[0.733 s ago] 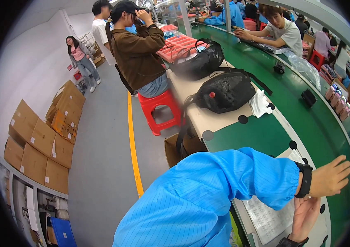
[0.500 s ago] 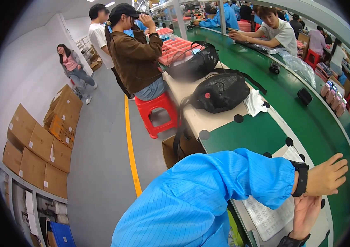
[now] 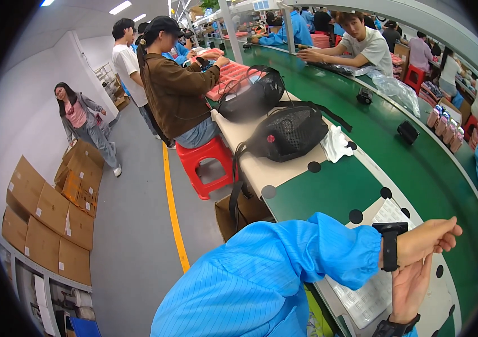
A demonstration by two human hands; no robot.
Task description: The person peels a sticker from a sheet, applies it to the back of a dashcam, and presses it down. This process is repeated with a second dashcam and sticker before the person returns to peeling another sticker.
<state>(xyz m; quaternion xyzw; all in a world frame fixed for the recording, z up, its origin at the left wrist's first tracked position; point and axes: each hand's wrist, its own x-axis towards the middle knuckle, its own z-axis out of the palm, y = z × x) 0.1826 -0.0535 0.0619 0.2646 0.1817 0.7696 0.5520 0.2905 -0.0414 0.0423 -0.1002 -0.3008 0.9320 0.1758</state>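
Observation:
My left hand [image 3: 427, 240] reaches across the bench at the lower right in a blue striped sleeve, with a black band-like device [image 3: 390, 247] on the wrist. Its fingers are curled in loosely, the thumb pointing outward, and no object shows in them. Just beneath it, my right hand [image 3: 410, 286] is held up with the palm showing and the fingers stretched, touching the underside of my left hand. A black band [image 3: 399, 327] circles that wrist too. Below both hands lies a white printed sheet [image 3: 359, 297], partly covered by my left sleeve.
Black mesh bags [image 3: 292, 132] and a white cloth [image 3: 337, 145] lie on the bench, beside a green conveyor belt [image 3: 385, 121]. A person sits on a red stool [image 3: 208, 165] at red trays [image 3: 233, 76]. Cardboard boxes [image 3: 53, 224] line the left wall, where another person stands.
The fingers of my left hand have gone from spread to curled. My right hand has come higher against it. The seated person's hand has lowered from the head to the trays.

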